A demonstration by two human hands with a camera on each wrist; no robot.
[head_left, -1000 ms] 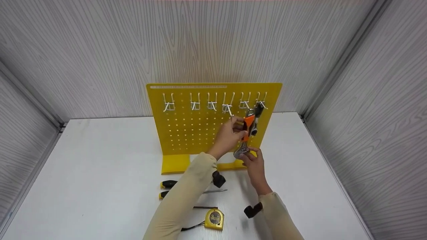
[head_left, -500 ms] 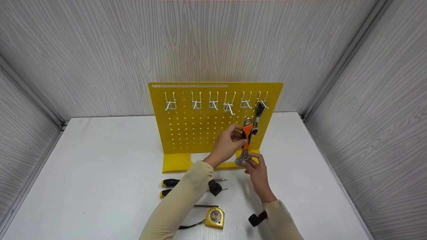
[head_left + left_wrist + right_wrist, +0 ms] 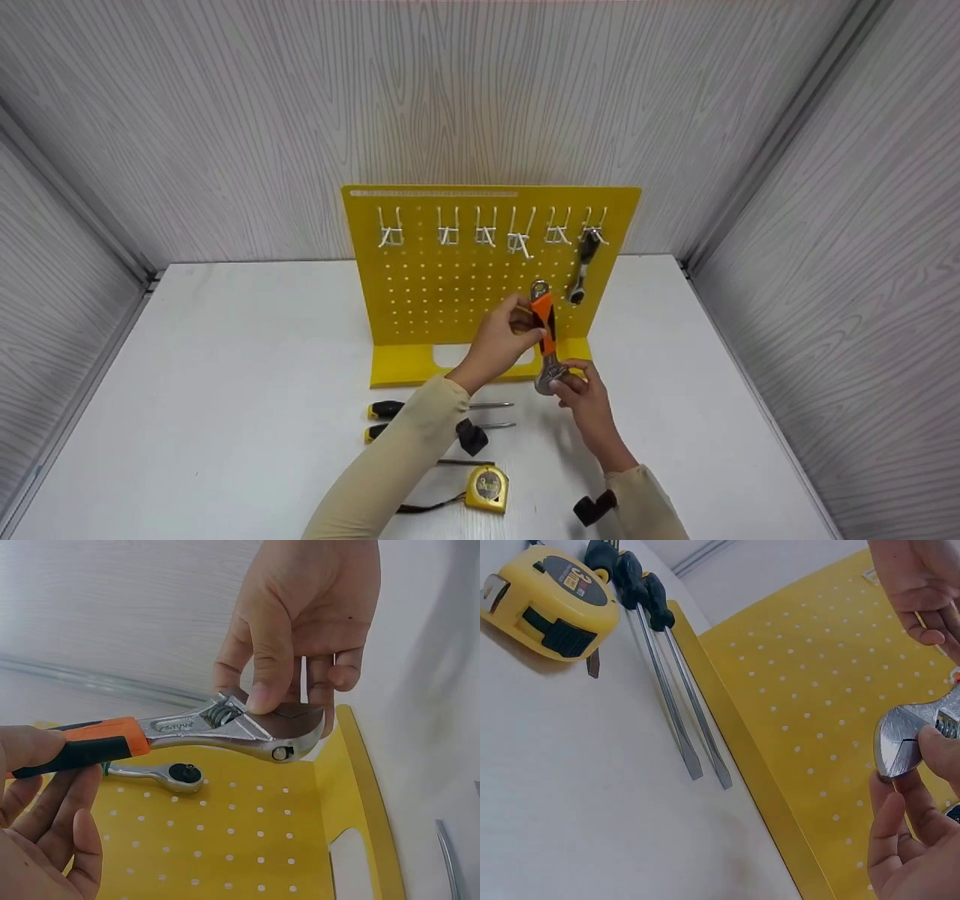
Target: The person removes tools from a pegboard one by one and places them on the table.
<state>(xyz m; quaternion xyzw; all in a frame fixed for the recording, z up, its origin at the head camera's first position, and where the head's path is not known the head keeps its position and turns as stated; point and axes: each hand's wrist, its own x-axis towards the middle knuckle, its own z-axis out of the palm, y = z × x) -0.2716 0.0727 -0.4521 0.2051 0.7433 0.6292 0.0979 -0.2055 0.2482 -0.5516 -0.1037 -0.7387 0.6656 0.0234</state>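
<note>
An adjustable wrench (image 3: 544, 337) with an orange and black handle stands nearly upright in front of the yellow pegboard, held by both hands. My left hand (image 3: 499, 341) pinches its handle between thumb and fingers. At the metal head, my right hand (image 3: 586, 395) pinches the jaw end, seen closely in the left wrist view, where the right thumb lies on the wrench head (image 3: 262, 727). The ring hole at the handle's top is apart from the hooks. A ratchet wrench (image 3: 582, 270) hangs from the rightmost hook, behind and right of the adjustable wrench.
The yellow pegboard (image 3: 442, 300) carries a row of white hooks (image 3: 520, 244). Two screwdrivers (image 3: 664, 690) with black handles lie before its base, partly under the left forearm in the head view. A yellow tape measure (image 3: 487, 489) lies nearer, beside a thin dark shaft (image 3: 469, 462).
Both hands have drawn the adjustable wrench down and toward me, away from the hooks. Its top has shifted left of the hanging ratchet wrench, which stays on its hook.
</note>
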